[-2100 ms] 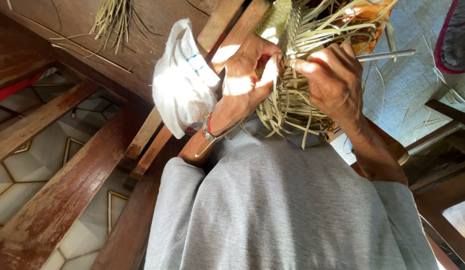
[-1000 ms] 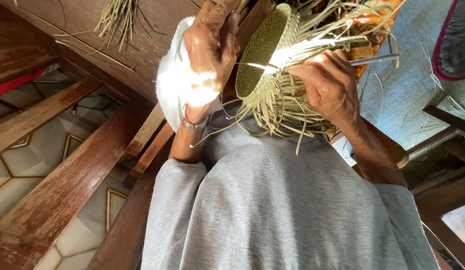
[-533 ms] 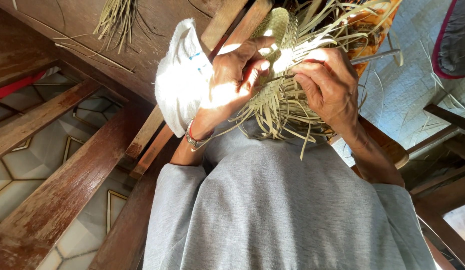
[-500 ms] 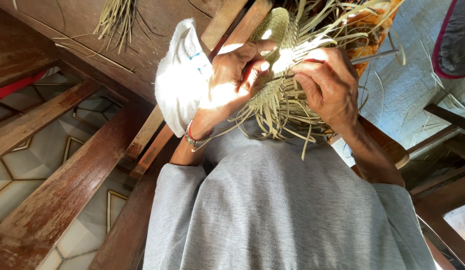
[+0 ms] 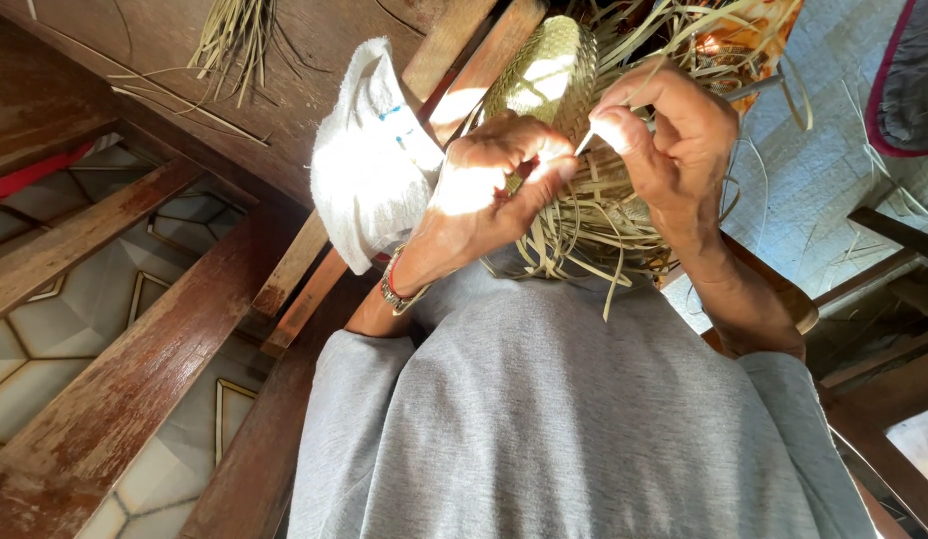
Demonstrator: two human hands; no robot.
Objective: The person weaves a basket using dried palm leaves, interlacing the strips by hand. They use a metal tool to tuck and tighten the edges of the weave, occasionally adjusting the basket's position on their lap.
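Plainly the work in hand is weaving: a half-made woven basket (image 5: 549, 75) of pale green strips is held up in front of the person's grey-sleeved chest, its finished, tightly plaited part tilted away and its loose strips (image 5: 584, 235) hanging toward the body. The left hand (image 5: 484, 195), a beaded bracelet (image 5: 392, 289) at its wrist just below the basket, is curled with fingers drawn narrow, thumb and forefinger pinched against the unwoven strips at the basket's lower edge. The right hand (image 5: 673, 140), on the other side of the basket, has its thumb and forefinger closed tight on a single thin strip (image 5: 584, 145) right at the woven rim, the other fingers folded behind. A white cloth (image 5: 369, 165) lies just beside the basket on the left-hand side, draped over a wooden slat (image 5: 304, 260); a small bundle of dry strips (image 5: 229, 40) rests on the boards well beyond the cloth. By my judgement the step is threading one strip through the weave at the rim, and the next move calls for the left hand bracing the neighbouring strips apart while the right draws its strip snug without snapping it.
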